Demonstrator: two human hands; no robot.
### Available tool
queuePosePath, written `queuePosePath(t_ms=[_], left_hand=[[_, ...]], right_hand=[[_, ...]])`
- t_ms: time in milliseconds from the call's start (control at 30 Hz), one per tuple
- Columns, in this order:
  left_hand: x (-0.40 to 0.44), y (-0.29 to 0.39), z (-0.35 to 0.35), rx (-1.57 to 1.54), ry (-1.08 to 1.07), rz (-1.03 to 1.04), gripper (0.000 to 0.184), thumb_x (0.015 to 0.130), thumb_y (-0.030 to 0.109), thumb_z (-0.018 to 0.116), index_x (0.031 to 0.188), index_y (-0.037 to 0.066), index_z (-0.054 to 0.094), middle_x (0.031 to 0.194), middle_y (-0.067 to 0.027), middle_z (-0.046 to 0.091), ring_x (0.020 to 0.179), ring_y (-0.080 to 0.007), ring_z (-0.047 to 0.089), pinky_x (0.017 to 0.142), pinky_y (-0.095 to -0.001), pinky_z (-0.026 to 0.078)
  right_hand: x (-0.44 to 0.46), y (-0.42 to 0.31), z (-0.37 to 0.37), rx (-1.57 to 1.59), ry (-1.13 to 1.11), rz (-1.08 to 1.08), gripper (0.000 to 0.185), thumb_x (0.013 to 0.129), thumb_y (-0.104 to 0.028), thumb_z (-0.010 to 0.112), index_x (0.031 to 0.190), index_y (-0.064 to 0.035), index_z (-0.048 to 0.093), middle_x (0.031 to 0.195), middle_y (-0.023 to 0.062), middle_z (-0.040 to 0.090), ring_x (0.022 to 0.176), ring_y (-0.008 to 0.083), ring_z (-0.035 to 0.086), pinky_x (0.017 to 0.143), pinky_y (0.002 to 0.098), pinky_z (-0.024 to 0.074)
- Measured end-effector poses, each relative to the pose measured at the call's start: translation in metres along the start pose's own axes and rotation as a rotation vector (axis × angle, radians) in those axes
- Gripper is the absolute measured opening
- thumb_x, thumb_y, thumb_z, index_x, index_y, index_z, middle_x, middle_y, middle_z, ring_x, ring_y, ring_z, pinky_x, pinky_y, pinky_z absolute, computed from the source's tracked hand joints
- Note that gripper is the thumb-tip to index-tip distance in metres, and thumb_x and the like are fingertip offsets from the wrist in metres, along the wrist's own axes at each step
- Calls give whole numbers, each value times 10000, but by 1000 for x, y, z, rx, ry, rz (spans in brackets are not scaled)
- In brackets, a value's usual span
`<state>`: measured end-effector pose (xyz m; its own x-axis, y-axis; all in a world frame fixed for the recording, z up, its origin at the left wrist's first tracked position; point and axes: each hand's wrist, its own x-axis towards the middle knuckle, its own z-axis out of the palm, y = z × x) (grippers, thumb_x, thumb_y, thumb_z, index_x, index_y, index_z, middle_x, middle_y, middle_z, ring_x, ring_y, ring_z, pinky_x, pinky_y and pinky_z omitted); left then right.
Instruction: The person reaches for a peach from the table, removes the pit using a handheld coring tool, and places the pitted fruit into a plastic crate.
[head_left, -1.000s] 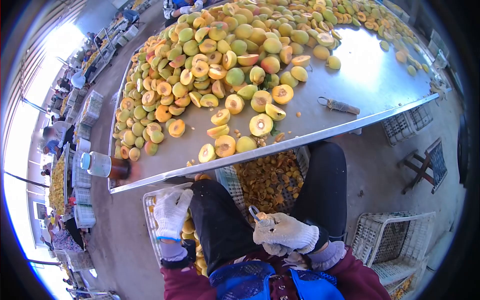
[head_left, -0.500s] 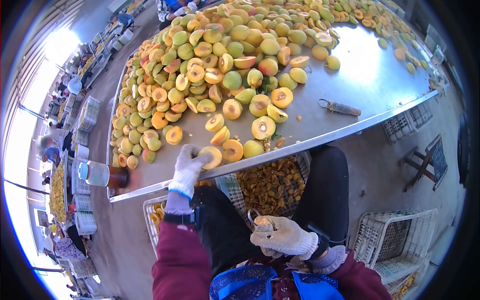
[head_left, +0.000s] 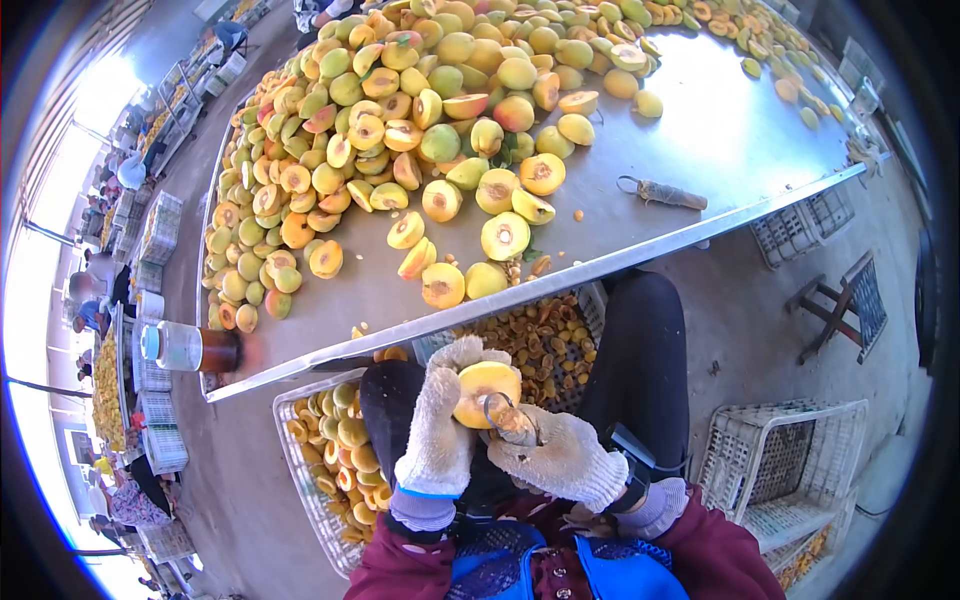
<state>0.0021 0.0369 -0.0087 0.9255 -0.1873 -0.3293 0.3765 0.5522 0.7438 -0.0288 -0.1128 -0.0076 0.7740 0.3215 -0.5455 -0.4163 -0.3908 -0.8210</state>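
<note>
nearest, two gloved hands work together over the lap. the left hand (head_left: 437,425) grasps one fruit half (head_left: 480,390), fingers curled round its left side, yellow cut face showing. the right hand (head_left: 565,458) is clenched on the handle of one ring-ended tool (head_left: 514,424); the ring touches the lower part of the fruit half. the fruit half is thus between both hands, just off the near edge of the table.

two crates sit close by: one white crate (head_left: 306,492) by the left leg, holding halves too many to count, and one scrap crate (head_left: 594,312) between the two knees, with brownish pieces inside. by the right side stand two stacked crates (head_left: 728,470).

beyond is one metal table (head_left: 600,230). nine fruit pieces lie loose near its front edge, before one big fruit pile (head_left: 350,130), whole and cut, past counting. one second tool (head_left: 672,195) lies to the right; one bottle (head_left: 185,348) with a pale blue cap lies on its side at the left corner, any print too small to read.

further off are one folding stool (head_left: 845,312) at right, one co-worker (head_left: 328,12) at the table's far side, partly cut off, and several blurred people at far left.
</note>
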Motion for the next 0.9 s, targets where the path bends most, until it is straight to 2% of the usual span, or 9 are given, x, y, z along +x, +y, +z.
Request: queuePosePath(t_ms=[67,200,367,467,600,700,800,833,900], left_hand=[[-2,-1,6,10,-8,2,529,930,467,561,1228,33,511,1164,-161,591,1077,-255,578,974,-402,448],[-6,-7,12,75,75,3,529,954,469,514,1250,31,498,1144,-148,593,1060,-253,578,957,-390,452],[-6,-15,17,278,-15,230,539,971,481,470,1245,18,489,1151,-154,589,1081,-253,576,962,-390,446],[-7,-18,19,241,-27,258,544,977,482,456,1251,13,475,1167,-164,582,1089,-256,577,966,-398,446],[-12,-20,23,187,-127,290,556,982,474,454,1286,8,446,1185,-172,574,1084,-259,581,966,-403,448],[-16,-21,22,343,-127,390,566,989,474,450,1293,-3,458,1195,-162,578,1082,-239,579,971,-384,437],[-12,7,14,767,-195,247,540,1013,440,415,1269,-25,516,1119,-113,628,1041,-177,585,933,-317,437],[-6,14,15,765,-196,246,540,1013,440,415,1269,-25,516,1119,-113,628,1041,-177,585,933,-317,437],[-1,23,16,794,-267,5,497,1022,390,419,1271,-30,514,1089,-99,642,1021,-178,596,921,-311,448]], right_hand=[[-2,3,2,-31,23,-24,427,835,-490,616,1086,-145,603,865,145,690,823,371,662,728,455,525],[-5,3,0,-4,44,-36,425,843,-488,608,1096,-147,599,853,147,690,815,370,665,726,458,527],[-10,3,0,-140,158,-129,417,853,-483,607,1105,-152,599,823,154,686,784,368,666,696,456,534],[-7,14,4,-108,172,-196,421,849,-488,613,1097,-149,599,818,156,685,779,367,668,684,457,536],[-17,-1,-7,-132,127,-121,407,847,-482,619,1072,-144,602,812,157,684,782,367,669,684,457,537],[-20,1,-8,-70,102,-130,387,848,-473,620,1047,-142,607,808,149,686,780,368,669,685,456,536],[-17,5,-6,-137,95,-79,367,831,-438,665,1025,-128,633,786,119,692,783,337,680,690,424,531],[-17,8,-5,-134,94,-109,358,841,-441,640,1020,-132,628,778,124,687,773,352,674,684,440,531],[-19,10,-5,-131,90,-141,351,850,-444,615,1015,-135,624,769,129,682,762,367,669,677,456,531]])
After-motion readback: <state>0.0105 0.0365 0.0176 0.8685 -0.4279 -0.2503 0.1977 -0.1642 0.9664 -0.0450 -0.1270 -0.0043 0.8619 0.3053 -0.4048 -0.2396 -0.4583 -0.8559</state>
